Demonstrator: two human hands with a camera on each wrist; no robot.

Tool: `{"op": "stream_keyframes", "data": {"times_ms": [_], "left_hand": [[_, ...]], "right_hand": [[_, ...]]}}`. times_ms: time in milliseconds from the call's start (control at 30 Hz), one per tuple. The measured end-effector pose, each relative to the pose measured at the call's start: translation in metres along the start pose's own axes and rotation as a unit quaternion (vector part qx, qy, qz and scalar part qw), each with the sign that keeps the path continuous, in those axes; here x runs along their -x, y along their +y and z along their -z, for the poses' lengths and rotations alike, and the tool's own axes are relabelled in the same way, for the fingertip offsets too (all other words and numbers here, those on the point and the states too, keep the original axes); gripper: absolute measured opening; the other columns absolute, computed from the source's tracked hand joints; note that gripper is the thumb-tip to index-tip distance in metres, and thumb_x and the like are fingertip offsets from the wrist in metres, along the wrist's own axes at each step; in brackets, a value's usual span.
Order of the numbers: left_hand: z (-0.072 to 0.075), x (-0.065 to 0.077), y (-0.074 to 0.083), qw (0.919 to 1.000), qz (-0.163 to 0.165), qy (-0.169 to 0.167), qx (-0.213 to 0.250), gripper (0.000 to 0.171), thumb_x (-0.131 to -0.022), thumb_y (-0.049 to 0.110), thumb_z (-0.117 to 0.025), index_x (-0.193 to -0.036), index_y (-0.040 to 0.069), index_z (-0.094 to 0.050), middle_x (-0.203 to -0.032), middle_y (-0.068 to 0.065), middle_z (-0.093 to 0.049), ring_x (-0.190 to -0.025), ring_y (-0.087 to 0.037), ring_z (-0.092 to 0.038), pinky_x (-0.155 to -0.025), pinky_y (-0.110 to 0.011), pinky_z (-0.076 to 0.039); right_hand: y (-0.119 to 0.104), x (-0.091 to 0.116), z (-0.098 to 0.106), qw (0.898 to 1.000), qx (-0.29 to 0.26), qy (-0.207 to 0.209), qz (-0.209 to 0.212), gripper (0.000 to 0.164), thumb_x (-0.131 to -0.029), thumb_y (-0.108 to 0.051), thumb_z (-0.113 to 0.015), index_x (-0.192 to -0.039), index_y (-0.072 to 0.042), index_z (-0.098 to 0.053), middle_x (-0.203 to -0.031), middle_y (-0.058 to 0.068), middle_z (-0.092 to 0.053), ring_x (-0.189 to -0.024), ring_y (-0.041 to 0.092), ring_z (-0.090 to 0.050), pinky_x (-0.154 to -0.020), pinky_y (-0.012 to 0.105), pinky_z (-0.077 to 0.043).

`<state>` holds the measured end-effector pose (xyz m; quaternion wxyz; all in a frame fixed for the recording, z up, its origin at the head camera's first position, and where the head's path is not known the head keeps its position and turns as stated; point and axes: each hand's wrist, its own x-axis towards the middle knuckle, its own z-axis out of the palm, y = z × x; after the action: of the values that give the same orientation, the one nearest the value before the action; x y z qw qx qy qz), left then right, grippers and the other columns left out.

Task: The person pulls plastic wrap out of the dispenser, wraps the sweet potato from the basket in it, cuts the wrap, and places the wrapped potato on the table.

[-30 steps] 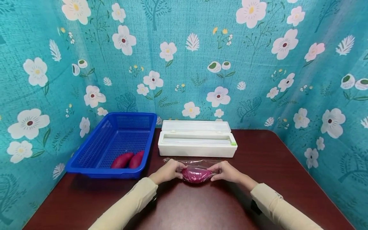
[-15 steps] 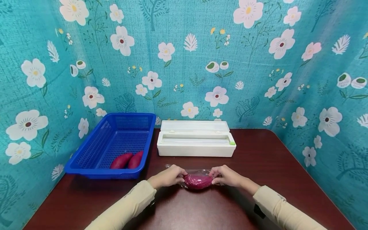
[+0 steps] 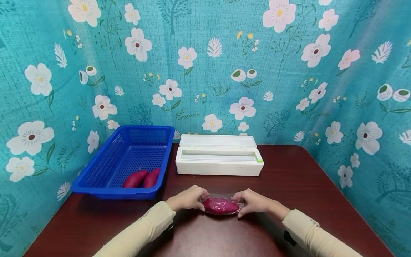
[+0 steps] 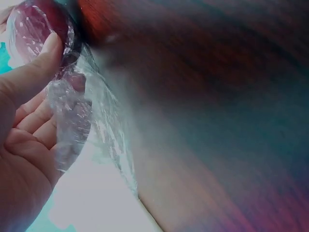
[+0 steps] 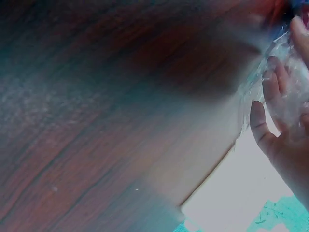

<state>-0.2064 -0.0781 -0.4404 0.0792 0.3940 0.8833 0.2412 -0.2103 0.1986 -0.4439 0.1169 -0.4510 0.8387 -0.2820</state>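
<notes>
A purple-red sweet potato (image 3: 221,206) in clear plastic wrap (image 3: 221,196) is held lengthwise between both hands, low over the front-middle of the table. My left hand (image 3: 192,198) grips its left end; in the left wrist view the thumb (image 4: 52,48) presses on the shiny wrapped end, and loose film (image 4: 108,116) trails across the fingers. At the other end, my right hand (image 3: 252,201) holds the sweet potato with thumb and fingers. Crinkled film (image 5: 292,92) covers part of that hand in the right wrist view.
Behind the hands stands a white wrap dispenser box (image 3: 219,168), lid (image 3: 218,141) raised, with a green slider (image 3: 259,160) at its right. To the left, a blue basket (image 3: 118,191) holds two sweet potatoes (image 3: 136,179). A flowered curtain (image 3: 205,89) surrounds the brown table (image 3: 305,185).
Both hands have come toward the person with the sweet potato, away from the box. The film that spread wide behind it is now a shorter strip, gathered at the ends.
</notes>
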Motion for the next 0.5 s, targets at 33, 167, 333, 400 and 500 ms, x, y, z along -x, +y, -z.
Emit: {"op": "stream_keyframes", "data": {"times_ms": [33,167,333,400,500], "left_hand": [[0.0,0.0,0.0,1.0,0.0,0.001,-0.004,0.037,-0.068,0.014,-0.077,-0.097,-0.004,-0.063,-0.079,-0.002,-0.065,-0.069,-0.003,-0.056,-0.063,-0.014,-0.045],[0.0,0.0,0.0,0.9999,-0.013,-0.002,-0.01,0.026,-0.069,0.014,-0.076,-0.088,0.0,-0.065,-0.067,0.004,-0.061,-0.06,0.0,-0.051,-0.058,-0.012,-0.042],[0.003,-0.003,0.002,0.9994,-0.024,-0.02,-0.012,0.018,-0.067,0.009,-0.077,-0.081,0.004,-0.065,-0.065,0.005,-0.06,-0.058,0.001,-0.049,-0.056,-0.01,-0.041],[0.004,-0.003,0.004,0.9992,-0.024,-0.03,-0.006,0.018,-0.067,0.006,-0.077,-0.08,0.005,-0.066,-0.066,0.004,-0.06,-0.057,0.001,-0.05,-0.055,-0.011,-0.042],[0.006,-0.004,0.005,0.999,-0.018,-0.041,0.01,0.017,-0.067,0.004,-0.076,-0.08,0.005,-0.066,-0.064,0.004,-0.06,-0.052,0.001,-0.051,-0.051,-0.012,-0.043]], "right_hand": [[-0.001,-0.001,0.0,1.0,0.004,-0.002,0.001,0.039,-0.067,-0.017,-0.078,-0.099,-0.001,-0.061,-0.082,-0.006,-0.062,-0.072,0.001,-0.05,-0.061,0.019,-0.045],[-0.001,-0.003,0.002,0.999,0.05,-0.002,0.019,0.029,-0.066,-0.013,-0.078,-0.089,-0.012,-0.061,-0.075,-0.012,-0.054,-0.066,0.0,-0.044,-0.057,0.016,-0.041],[-0.003,-0.007,0.003,0.977,0.193,0.042,0.078,0.025,-0.06,-0.027,-0.081,-0.078,-0.02,-0.065,-0.071,-0.014,-0.051,-0.068,0.002,-0.04,-0.057,0.017,-0.028],[-0.005,-0.009,0.002,0.964,0.244,0.059,0.084,0.026,-0.056,-0.03,-0.082,-0.076,-0.021,-0.067,-0.069,-0.013,-0.047,-0.068,0.004,-0.039,-0.056,0.018,-0.025],[-0.012,-0.011,0.0,0.951,0.293,0.072,0.069,0.023,-0.054,-0.027,-0.082,-0.072,-0.019,-0.069,-0.065,-0.01,-0.038,-0.063,0.007,-0.037,-0.052,0.017,-0.027]]}}
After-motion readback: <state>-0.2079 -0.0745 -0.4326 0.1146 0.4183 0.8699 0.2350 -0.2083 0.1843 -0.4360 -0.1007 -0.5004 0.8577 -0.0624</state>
